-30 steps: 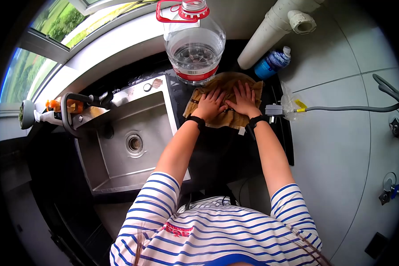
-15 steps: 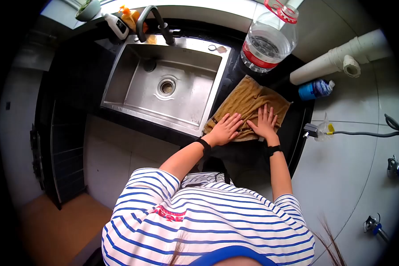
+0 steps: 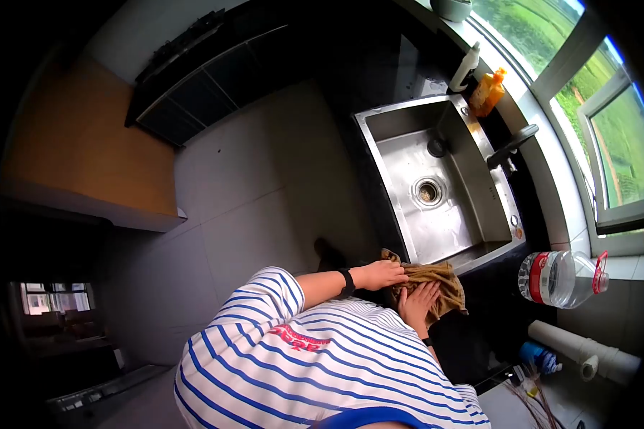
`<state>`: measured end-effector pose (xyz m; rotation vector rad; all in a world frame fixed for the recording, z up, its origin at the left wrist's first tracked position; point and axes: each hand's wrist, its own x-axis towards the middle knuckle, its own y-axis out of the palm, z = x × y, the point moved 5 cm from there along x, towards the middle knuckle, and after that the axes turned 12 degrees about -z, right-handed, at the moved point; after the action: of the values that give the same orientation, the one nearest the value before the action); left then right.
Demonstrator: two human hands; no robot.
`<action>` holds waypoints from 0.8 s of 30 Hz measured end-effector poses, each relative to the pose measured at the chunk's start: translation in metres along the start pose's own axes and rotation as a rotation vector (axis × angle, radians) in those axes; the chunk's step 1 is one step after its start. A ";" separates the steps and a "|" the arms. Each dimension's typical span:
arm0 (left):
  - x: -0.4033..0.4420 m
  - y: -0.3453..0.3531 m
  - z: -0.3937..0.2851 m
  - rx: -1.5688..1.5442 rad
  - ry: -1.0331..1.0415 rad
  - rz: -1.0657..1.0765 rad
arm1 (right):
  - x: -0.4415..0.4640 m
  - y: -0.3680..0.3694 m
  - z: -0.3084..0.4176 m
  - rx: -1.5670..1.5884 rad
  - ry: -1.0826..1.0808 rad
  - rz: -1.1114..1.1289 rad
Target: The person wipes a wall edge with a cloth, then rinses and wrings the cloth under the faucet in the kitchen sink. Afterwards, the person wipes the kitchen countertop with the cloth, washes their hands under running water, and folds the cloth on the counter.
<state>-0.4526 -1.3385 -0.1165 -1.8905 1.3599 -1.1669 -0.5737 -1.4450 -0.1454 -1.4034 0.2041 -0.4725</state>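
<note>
A brown towel (image 3: 447,284) lies bunched on the black counter beside the near corner of the steel sink (image 3: 454,266). My left hand (image 3: 379,274), with a black band at the wrist, has its fingers curled over the towel's left part. A corner of cloth sticks out beyond the knuckles. Lower down, my right hand (image 3: 417,304) lies on the towel with its fingers stretched out and pressing on the folds. Its palm side is hidden.
Past the sink stand a faucet (image 3: 511,145), a white bottle (image 3: 465,68) and an orange bottle (image 3: 488,91). A large clear water bottle (image 3: 562,279), a white pipe (image 3: 587,348) and a blue packet (image 3: 539,356) are at the right. A window (image 3: 615,143) stands open.
My view has swung to the left, bringing the window and floor into sight. The towel, spread flatter before, is now more bunched. My left hand has gone from lying flat to curled on it.
</note>
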 end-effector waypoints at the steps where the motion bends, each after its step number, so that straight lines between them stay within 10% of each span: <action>1: -0.007 -0.008 0.014 0.019 -0.039 -0.005 | 0.016 0.002 0.012 -0.008 -0.031 -0.020; 11: -0.043 -0.110 0.142 0.199 -0.476 -0.200 | 0.185 0.062 0.132 0.003 -0.186 0.018; 24: -0.100 -0.167 0.245 0.273 -0.554 -0.264 | 0.287 0.079 0.236 -0.081 -0.478 0.031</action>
<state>-0.1717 -1.2020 -0.1343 -2.0201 0.6369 -0.7981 -0.2057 -1.3508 -0.1432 -1.5481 -0.1443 -0.0947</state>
